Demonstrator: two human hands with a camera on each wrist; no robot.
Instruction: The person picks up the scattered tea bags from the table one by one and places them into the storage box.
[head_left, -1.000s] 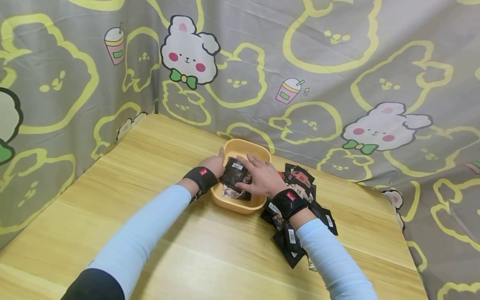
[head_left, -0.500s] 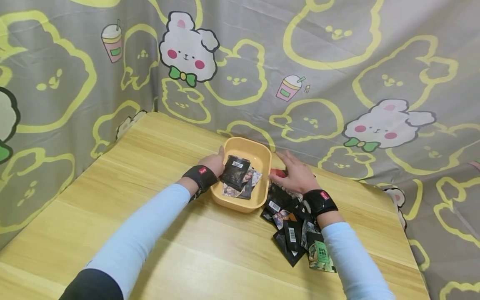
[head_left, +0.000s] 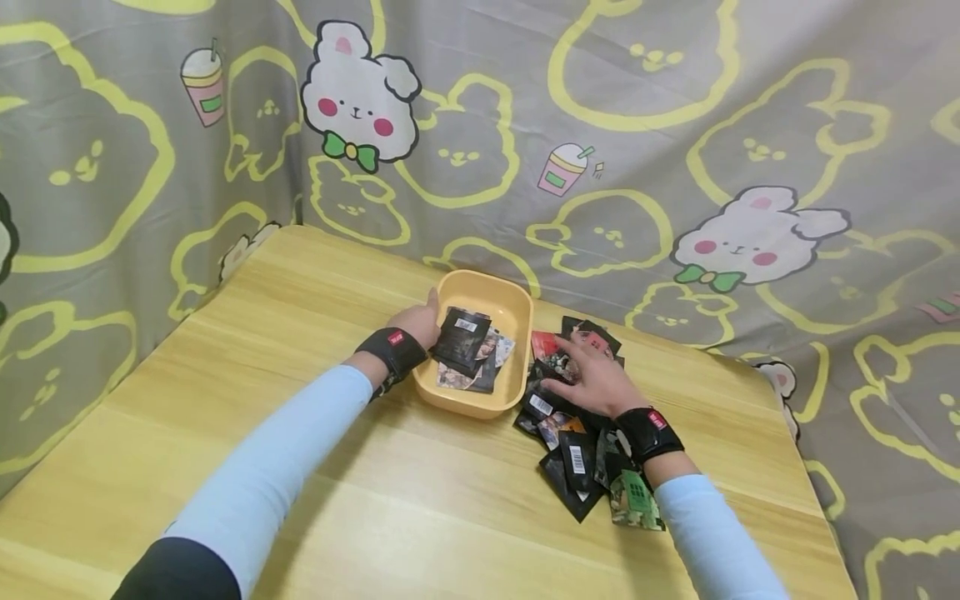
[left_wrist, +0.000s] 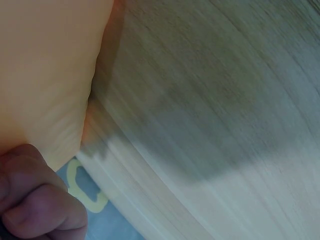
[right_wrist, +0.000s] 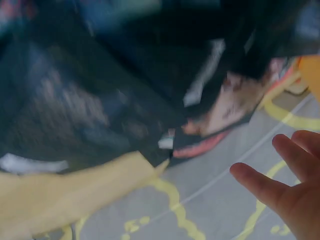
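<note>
Yellow tub [head_left: 474, 405], gripped by the left hand [head_left: 415, 325], looks only part-filled: some packets [head_left: 459, 343] inside, a bigger pile [head_left: 576, 446] remaining just right of it, partly under the spread, empty right hand [head_left: 602, 386].

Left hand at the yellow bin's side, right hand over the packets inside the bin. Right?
Not quite: the right hand is over the loose packets on the table beside the yellow bin; see the head view. Left hand at the bin's side is correct.

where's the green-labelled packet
Lower right in the head view, the green-labelled packet lies at the near end of the pile, left of the right arm's light-blue sleeve.
</note>
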